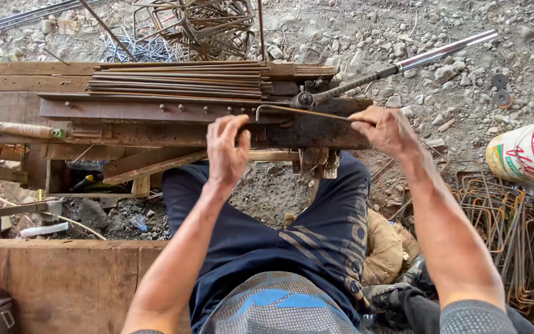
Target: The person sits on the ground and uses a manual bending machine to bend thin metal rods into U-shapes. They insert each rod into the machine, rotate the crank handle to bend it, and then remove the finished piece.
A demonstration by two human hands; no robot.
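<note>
A thin rusty steel rod (304, 112), bent to a hook at its left end, lies along the front edge of a dark, worn wooden bending bench (125, 111). The right hand (385, 128) pinches the rod's right end with closed fingers. The left hand (227, 147) curls against the bench edge just below the rod's hooked end; whether it grips the rod cannot be told. A long metal lever bar (403, 64) angles up to the right from a pivot beside the rod. A stack of straight rusty rods (177, 80) rests behind on the bench.

Outdoor rebar-bending yard: gravel ground (353, 37), rough wooden bench (26, 77), stacked steel rods (177, 80), bent stirrups (514, 235).
</note>
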